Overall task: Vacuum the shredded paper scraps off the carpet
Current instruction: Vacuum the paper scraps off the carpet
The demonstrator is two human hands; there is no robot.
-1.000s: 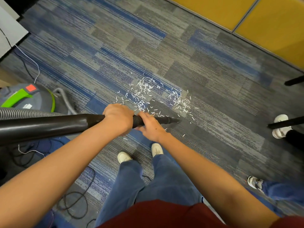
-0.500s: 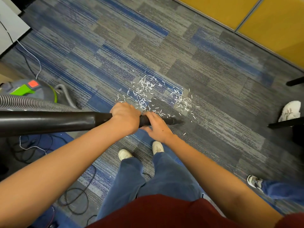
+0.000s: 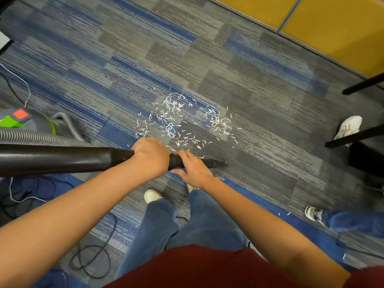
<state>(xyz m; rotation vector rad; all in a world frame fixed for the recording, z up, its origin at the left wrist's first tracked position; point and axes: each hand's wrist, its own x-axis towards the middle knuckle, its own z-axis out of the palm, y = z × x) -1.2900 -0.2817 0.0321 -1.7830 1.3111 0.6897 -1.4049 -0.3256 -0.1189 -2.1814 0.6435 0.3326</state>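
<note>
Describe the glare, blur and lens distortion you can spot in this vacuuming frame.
Head view: a pale glare streak runs along the black vacuum wand; the paper scraps look sharp, the left hand slightly smeared at its edges; the wide lens makes the near forearms loom large.

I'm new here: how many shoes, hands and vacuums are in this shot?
Shoes: 4
Hands: 2
Vacuum: 1
Total: 7
</note>
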